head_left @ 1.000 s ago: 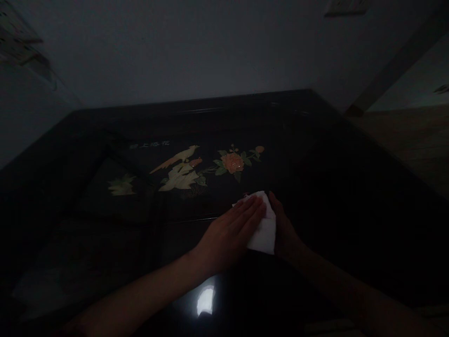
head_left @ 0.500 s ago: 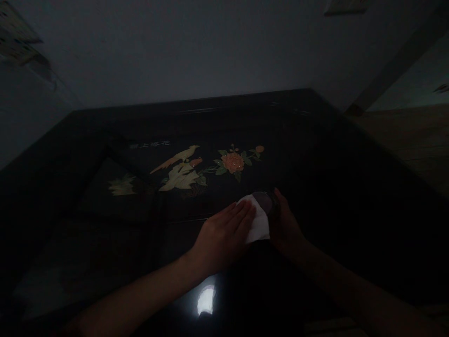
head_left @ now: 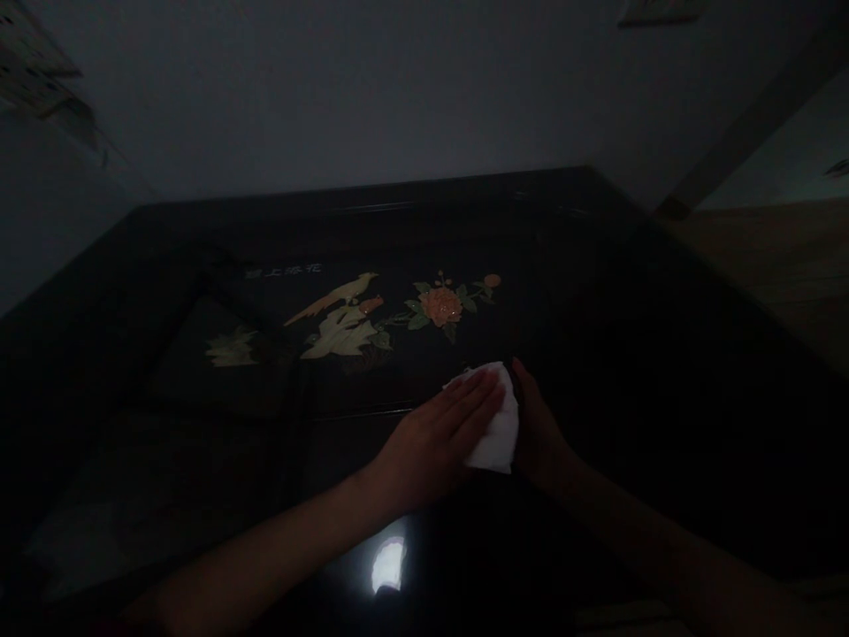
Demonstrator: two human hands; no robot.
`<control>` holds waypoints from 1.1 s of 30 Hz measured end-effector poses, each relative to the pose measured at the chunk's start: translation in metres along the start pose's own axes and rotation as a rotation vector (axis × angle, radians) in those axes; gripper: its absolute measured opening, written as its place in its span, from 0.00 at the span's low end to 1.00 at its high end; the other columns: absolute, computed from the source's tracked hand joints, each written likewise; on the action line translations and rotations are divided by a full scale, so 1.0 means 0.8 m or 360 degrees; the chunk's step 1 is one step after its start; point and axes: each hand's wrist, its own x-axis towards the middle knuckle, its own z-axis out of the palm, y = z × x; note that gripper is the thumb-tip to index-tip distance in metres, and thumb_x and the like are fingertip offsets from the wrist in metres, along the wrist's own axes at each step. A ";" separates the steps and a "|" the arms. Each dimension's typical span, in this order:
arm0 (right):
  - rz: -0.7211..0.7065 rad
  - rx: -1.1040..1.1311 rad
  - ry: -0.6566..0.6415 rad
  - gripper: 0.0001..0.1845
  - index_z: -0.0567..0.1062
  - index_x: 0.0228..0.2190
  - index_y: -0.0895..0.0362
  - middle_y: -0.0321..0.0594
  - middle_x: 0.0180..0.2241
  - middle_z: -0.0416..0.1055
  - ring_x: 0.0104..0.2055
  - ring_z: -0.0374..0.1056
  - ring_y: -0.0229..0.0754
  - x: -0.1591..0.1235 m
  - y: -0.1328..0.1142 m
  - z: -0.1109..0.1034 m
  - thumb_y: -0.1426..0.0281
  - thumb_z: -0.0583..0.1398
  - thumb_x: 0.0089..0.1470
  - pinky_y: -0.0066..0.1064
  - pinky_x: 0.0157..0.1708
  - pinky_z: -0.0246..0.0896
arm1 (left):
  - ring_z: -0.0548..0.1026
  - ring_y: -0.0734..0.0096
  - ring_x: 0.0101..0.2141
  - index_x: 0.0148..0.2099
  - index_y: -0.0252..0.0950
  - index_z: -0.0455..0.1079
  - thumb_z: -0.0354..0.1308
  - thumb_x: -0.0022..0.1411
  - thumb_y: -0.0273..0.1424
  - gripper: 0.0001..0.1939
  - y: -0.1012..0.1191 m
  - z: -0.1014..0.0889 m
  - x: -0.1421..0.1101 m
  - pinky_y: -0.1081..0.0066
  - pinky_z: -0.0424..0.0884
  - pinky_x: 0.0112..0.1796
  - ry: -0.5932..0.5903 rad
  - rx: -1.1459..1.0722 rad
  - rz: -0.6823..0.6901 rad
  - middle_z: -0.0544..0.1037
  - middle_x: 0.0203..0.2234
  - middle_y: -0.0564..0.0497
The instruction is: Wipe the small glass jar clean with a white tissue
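My left hand (head_left: 434,442) has its fingers laid together over a white tissue (head_left: 497,442), pressing it onto a dark round object. My right hand (head_left: 540,425) is closed around the right side of that object, above the near part of the black table (head_left: 371,451). Tissue and fingers hide nearly all of the round thing now, and its kind is not clear in the dim light. The right fingers are mostly lost in shadow, with only the thumb side showing.
Inlaid in the glossy black tabletop are a bird (head_left: 341,296) and a peony (head_left: 441,305). A pale wall (head_left: 332,97) stands behind the table. Wall sockets (head_left: 660,11) show at upper right. Wooden floor (head_left: 762,257) lies to the right.
My left hand has slid the tissue slightly right, over the round face that showed half a second ago. My right hand has stayed nearly in place.
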 end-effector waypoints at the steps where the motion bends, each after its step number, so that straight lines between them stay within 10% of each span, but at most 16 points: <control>1: -0.0022 -0.0005 -0.0010 0.19 0.77 0.31 0.56 0.39 0.30 0.78 0.41 0.73 0.45 0.000 0.001 -0.001 0.54 0.58 0.50 0.35 0.45 0.66 | 0.49 0.64 0.64 0.63 0.24 0.50 0.44 0.65 0.25 0.25 -0.001 0.000 0.000 0.61 0.58 0.60 -0.0010 0.0013 -0.0019 0.60 0.61 0.37; 10: -0.0079 -0.0053 -0.0051 0.18 0.77 0.26 0.57 0.39 0.26 0.77 0.41 0.73 0.47 0.000 -0.006 0.006 0.53 0.61 0.46 0.37 0.45 0.65 | 0.66 0.60 0.56 0.58 0.22 0.60 0.49 0.62 0.29 0.23 0.000 -0.006 -0.010 0.62 0.65 0.56 0.0126 0.0186 0.0045 0.71 0.53 0.37; 20: 0.0003 0.0016 0.0027 0.20 0.77 0.33 0.58 0.41 0.32 0.78 0.43 0.72 0.45 -0.002 -0.001 0.001 0.55 0.55 0.54 0.36 0.47 0.64 | 0.47 0.64 0.64 0.65 0.25 0.47 0.48 0.61 0.24 0.31 -0.004 0.003 -0.005 0.60 0.57 0.60 -0.0024 -0.0071 -0.0009 0.59 0.61 0.37; 33: -0.0070 -0.0083 0.0009 0.17 0.77 0.27 0.56 0.40 0.29 0.78 0.44 0.72 0.47 -0.004 -0.008 0.005 0.55 0.59 0.48 0.38 0.47 0.64 | 0.61 0.63 0.59 0.61 0.25 0.56 0.47 0.65 0.31 0.25 -0.002 -0.003 -0.005 0.62 0.62 0.58 0.0085 0.0077 0.0058 0.68 0.56 0.39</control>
